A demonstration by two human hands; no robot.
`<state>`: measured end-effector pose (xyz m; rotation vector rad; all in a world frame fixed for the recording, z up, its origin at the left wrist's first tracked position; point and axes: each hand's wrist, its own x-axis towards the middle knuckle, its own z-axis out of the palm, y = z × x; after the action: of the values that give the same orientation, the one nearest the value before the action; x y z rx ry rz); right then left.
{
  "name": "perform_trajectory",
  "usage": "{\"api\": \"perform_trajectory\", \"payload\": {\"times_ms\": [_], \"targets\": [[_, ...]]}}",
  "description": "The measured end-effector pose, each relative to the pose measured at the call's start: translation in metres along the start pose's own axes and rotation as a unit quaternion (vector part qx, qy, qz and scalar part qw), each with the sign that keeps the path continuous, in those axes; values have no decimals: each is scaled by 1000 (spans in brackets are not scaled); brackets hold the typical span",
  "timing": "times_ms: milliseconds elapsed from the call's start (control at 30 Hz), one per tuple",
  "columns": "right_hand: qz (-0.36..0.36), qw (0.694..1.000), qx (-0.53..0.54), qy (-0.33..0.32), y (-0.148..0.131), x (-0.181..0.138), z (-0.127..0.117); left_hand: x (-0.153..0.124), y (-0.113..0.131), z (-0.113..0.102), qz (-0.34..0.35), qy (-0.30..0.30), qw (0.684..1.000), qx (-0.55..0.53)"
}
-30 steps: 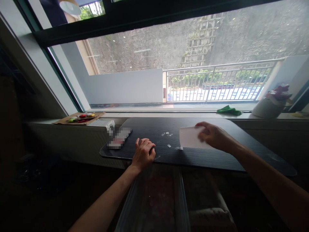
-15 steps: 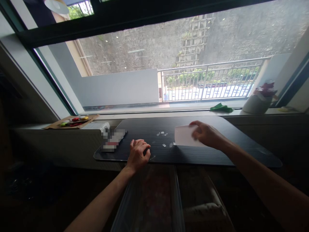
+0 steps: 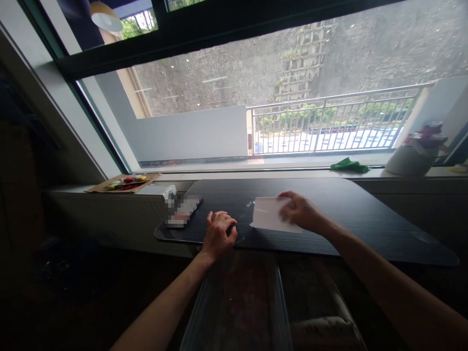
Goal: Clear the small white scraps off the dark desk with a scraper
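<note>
Loosely curled at the near edge of the black desktop (image 3: 351,214), the left hand (image 3: 218,233) rests knuckles up, and I cannot tell whether it grips anything. The right hand (image 3: 302,213) pinches the right side of a white card (image 3: 268,214), which slants down to the desktop beside a few tiny white scraps (image 3: 250,204). Pushed too flat or too fast, the card could ride over those scraps or flick them off the edge, missing the clear plastic bin (image 3: 237,302) below; it looks thin, stiff, blank and matte.
</note>
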<state>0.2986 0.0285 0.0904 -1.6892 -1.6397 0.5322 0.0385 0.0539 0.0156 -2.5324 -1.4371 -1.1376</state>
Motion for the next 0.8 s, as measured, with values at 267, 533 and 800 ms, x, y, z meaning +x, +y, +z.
{"api": "perform_trajectory", "payload": {"times_ms": [267, 533, 800], "targets": [[4, 998, 62, -10, -9, 36, 30, 13, -23, -2, -71, 17, 997, 19], [63, 990, 108, -67, -14, 20, 17, 5, -38, -15, -91, 16, 992, 81], [82, 989, 121, -36, -17, 48, 39, -3, -25, -16, -64, 42, 992, 96]]}}
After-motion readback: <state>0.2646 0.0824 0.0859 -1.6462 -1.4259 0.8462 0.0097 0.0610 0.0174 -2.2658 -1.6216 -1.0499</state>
